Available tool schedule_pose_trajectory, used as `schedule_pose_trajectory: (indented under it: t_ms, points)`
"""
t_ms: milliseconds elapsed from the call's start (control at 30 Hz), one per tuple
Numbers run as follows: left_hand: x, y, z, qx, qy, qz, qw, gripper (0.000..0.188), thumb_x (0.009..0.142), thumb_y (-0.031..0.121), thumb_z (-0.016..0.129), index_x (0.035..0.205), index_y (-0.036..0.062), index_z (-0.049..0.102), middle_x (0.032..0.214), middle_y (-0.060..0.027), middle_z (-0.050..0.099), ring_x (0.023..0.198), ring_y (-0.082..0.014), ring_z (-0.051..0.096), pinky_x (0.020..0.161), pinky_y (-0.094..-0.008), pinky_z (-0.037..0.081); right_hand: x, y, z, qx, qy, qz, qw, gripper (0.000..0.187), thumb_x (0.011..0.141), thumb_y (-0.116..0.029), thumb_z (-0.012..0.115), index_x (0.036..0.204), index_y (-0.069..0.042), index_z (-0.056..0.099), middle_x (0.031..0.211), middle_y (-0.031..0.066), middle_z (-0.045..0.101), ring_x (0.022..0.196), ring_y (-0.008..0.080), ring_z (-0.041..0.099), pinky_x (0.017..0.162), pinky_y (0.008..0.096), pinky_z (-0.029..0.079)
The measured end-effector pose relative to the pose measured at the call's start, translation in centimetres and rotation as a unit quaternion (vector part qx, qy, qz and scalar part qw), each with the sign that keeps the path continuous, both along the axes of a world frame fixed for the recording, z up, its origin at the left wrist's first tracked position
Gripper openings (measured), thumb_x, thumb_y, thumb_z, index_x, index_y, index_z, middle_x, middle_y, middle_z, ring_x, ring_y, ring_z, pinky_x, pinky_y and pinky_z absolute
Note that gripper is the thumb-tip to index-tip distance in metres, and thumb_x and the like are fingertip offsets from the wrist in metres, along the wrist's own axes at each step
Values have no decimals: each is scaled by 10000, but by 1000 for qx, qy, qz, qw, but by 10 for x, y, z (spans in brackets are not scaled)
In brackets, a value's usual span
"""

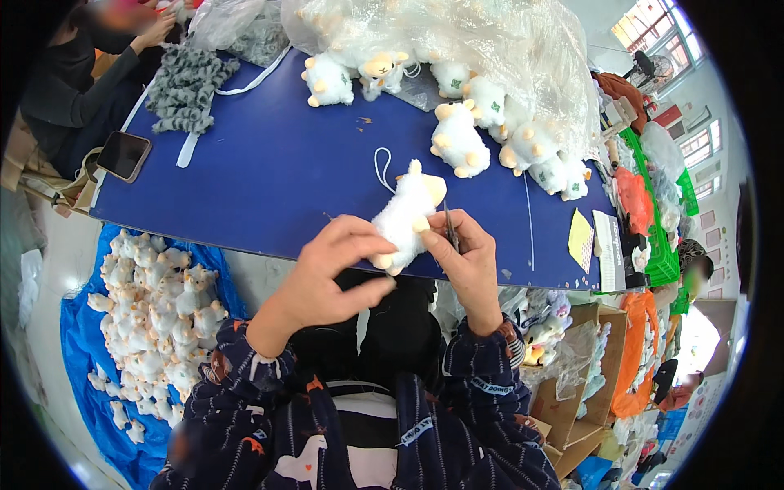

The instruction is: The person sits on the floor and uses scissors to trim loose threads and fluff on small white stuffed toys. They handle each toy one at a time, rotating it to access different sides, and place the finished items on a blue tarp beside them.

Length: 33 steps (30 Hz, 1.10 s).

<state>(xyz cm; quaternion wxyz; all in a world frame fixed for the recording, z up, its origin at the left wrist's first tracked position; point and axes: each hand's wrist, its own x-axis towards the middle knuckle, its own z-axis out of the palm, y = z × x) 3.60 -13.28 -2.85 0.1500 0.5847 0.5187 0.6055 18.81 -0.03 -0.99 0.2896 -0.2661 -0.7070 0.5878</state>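
Note:
A white plush sheep [398, 214] with cream face and feet is held at the table's near edge, tilted, a white cord loop [382, 167] trailing from it. My right hand [465, 263] pinches one of its cream feet between thumb and finger. A slim dark metal tool [450, 227], perhaps small scissors, is tucked in that same hand, partly hidden. Thumb and fingers of my left hand [331, 265] are spread around the toy's lower end, the fingertips by its white fur; no firm grip shows.
More plush sheep [459, 139] lie across the blue table [286, 155], near a clear plastic bag [523, 49]. Grey curly fabric [188, 86] and a phone [124, 156] are at left. Many sheep pile on a blue sheet [77, 327]. A cardboard box [608, 359] stands lower right. Someone sits upper left.

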Motion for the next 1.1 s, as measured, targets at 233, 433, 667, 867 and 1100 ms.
schedule_pose_trajectory:
  t_ms: [233,433,667,867,1100]
  points:
    - [8,-1,-13,18,79,81,993,238,708,-47,690,929,33,652,903,-80,578,721,-170,594,607,-265,489,29,-36,-19,142,-10,-150,978,322,721,11,702,1019,-13,583,912,28,584,571,18,424,479,175,334]
    - [13,5,-20,31,76,90,993,193,715,-34,690,893,26,647,859,-78,600,680,-167,599,584,-254,490,11,-49,-39,325,-31,-123,937,397,631,44,721,996,-13,574,926,136,609,790,267,625,675,303,501]
    - [2,3,-19,-51,-171,26,984,167,767,44,695,910,4,619,876,-56,608,745,-131,604,623,-242,508,0,-51,-41,234,-13,-176,956,199,683,39,663,862,-10,590,788,80,610,612,134,566,557,239,449]
    - [3,5,8,-174,-324,-51,929,645,817,167,678,1315,-47,329,1114,-149,564,989,-190,575,790,-293,492,11,-55,-36,325,34,-113,938,313,619,63,688,899,-26,581,882,92,620,630,156,587,557,240,469]
    - [11,4,-7,-102,-386,-129,908,746,798,116,675,1372,-51,228,1240,-138,486,1114,-190,502,926,-323,419,24,-55,-24,273,48,-90,956,376,611,73,717,954,-15,589,871,67,612,616,110,548,517,214,430]
